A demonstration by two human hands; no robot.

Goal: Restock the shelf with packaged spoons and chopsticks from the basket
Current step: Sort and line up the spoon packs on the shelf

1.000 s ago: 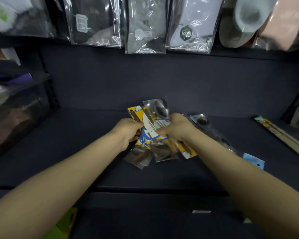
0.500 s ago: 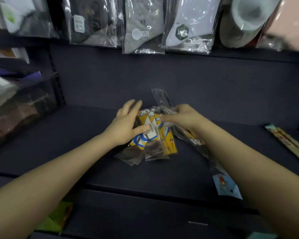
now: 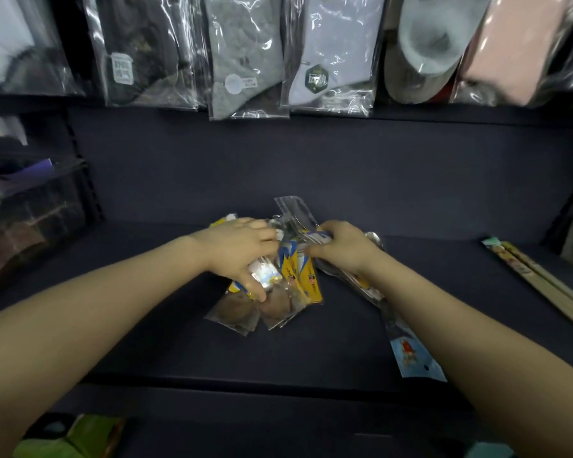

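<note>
A bundle of packaged spoons (image 3: 298, 282) with yellow and blue cards in clear bags lies on the dark shelf (image 3: 146, 319). My left hand (image 3: 242, 252) presses on the left side of the bundle, fingers curled over the packs. Around the top right of the bundle my right hand (image 3: 341, 249) is closed. A long clear pack with a blue card end (image 3: 411, 355) lies under my right forearm. Packaged chopsticks (image 3: 540, 285) rest at the shelf's right end.
Bagged socks (image 3: 245, 61) hang in a row above the shelf. A dark wire bin (image 3: 30, 219) with goods stands at the left end. A green item (image 3: 67, 438) shows below the shelf's front edge.
My left hand has closed down from spread fingers onto the packs. Both hands have shifted the bundle slightly back on the shelf.
</note>
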